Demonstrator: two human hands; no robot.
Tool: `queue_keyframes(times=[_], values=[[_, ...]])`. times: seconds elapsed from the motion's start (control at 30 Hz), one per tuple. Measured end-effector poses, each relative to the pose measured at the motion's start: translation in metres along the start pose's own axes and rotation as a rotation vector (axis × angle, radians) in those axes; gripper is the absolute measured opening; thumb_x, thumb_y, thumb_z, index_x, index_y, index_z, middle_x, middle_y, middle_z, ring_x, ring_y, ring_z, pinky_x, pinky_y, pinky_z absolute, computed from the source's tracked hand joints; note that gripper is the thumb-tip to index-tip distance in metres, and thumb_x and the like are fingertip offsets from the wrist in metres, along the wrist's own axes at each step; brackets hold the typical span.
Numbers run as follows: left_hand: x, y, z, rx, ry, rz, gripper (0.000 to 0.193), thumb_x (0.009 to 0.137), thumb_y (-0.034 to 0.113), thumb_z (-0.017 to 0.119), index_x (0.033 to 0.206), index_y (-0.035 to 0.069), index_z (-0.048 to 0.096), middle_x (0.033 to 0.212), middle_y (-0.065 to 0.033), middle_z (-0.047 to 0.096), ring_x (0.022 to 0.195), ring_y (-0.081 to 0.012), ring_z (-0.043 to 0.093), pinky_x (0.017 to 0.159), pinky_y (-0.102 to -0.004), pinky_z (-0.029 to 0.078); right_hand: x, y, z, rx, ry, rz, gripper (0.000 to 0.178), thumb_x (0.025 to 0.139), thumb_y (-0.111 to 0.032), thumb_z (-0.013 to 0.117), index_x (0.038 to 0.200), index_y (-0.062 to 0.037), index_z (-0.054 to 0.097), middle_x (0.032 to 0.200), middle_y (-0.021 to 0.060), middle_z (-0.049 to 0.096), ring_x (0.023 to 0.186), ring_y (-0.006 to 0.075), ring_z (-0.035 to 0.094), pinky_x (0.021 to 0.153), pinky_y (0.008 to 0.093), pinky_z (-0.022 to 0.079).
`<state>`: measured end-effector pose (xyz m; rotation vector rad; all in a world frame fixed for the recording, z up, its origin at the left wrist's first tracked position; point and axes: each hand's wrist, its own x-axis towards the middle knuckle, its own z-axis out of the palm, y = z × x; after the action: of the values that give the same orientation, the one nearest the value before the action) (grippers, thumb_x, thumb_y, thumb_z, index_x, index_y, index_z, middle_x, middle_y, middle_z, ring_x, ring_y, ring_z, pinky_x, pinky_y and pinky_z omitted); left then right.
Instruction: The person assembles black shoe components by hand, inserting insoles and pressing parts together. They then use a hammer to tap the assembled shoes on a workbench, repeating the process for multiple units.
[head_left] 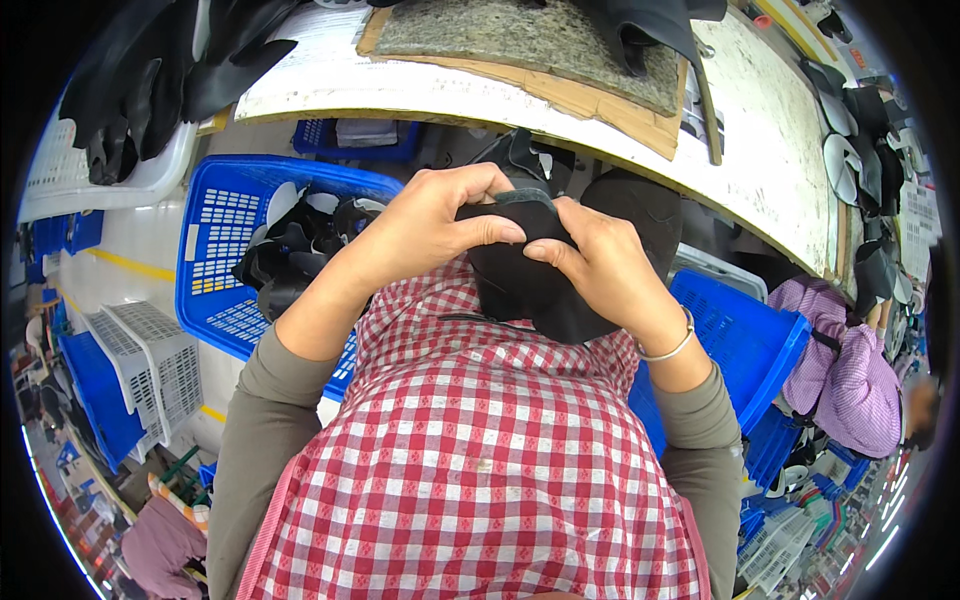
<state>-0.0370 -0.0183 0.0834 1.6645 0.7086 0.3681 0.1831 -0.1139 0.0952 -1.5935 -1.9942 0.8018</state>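
Beyond the person's lap, the pale worktop (770, 180) is curving across the upper part of the view, and below it, at the left, a blue basket (290, 170) is holding dark pieces. The red-and-white checked apron (480, 430) is covering the person's front, and at its upper edge a black piece (515, 270) is hanging from both hands. This piece is looking dark, matte and soft, with a broad lower part, a rounded bottom and a narrower upper end; its right limit is merging with the dark shapes behind. It is lying between the hands, reaching down below them. The left hand (440, 215) is gripping its upper left side, the thumb pressing the near face and the index finger bending behind the top. The right hand (605, 255) is pinching its upper right side, the thumb tip sitting just beside the left one. Between them, the top edge is arching upward, showing a thin greyish strip.
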Motion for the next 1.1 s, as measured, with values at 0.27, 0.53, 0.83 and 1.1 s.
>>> queue_keyframes(times=[0.27, 0.53, 0.83, 1.1], values=[[-0.016, -0.002, 0.009, 0.137, 0.203, 0.087, 0.029, 0.084, 0.020, 0.086, 0.095, 0.000, 0.068, 0.082, -0.0124, 0.074, 0.070, -0.0179, 0.068, 0.063, -0.0321, 0.051, -0.006, -0.001, 0.014, -0.006, 0.047, 0.067, 0.038, 0.092, -0.031, 0.076, 0.086, 0.0001, 0.055, 0.077, 0.0228, 0.062, 0.077, 0.0448, 0.064, 0.062, 0.0483, 0.049], [-0.010, 0.004, 0.002, 0.031, 0.096, -0.047, 0.020, 0.086, 0.013, 0.084, 0.096, 0.000, 0.071, 0.084, -0.0023, 0.074, 0.077, -0.0064, 0.063, 0.069, -0.0255, 0.051, -0.008, -0.001, 0.014, 0.026, 0.007, 0.021, 0.033, 0.096, -0.030, 0.072, 0.091, 0.0002, 0.058, 0.080, 0.0224, 0.065, 0.078, 0.0432, 0.067, 0.066, 0.0482, 0.052], [-0.008, 0.001, 0.001, -0.039, 0.022, -0.051, 0.020, 0.088, 0.013, 0.083, 0.102, 0.000, 0.075, 0.083, 0.0002, 0.070, 0.079, -0.0047, 0.061, 0.071, -0.0240, 0.050, -0.007, 0.002, 0.009, 0.116, -0.066, 0.065, 0.026, 0.098, -0.027, 0.068, 0.106, -0.0016, 0.065, 0.088, 0.0220, 0.068, 0.083, 0.0433, 0.067, 0.071, 0.0468, 0.053], [-0.003, 0.003, 0.007, 0.014, 0.028, 0.071, 0.017, 0.091, 0.011, 0.079, 0.102, 0.000, 0.073, 0.080, 0.0015, 0.067, 0.078, -0.0053, 0.058, 0.070, -0.0248, 0.048, -0.008, 0.006, 0.009, 0.090, -0.049, -0.014, 0.024, 0.097, -0.027, 0.069, 0.106, -0.0041, 0.066, 0.087, 0.0199, 0.068, 0.082, 0.0422, 0.067, 0.071, 0.0464, 0.053]])
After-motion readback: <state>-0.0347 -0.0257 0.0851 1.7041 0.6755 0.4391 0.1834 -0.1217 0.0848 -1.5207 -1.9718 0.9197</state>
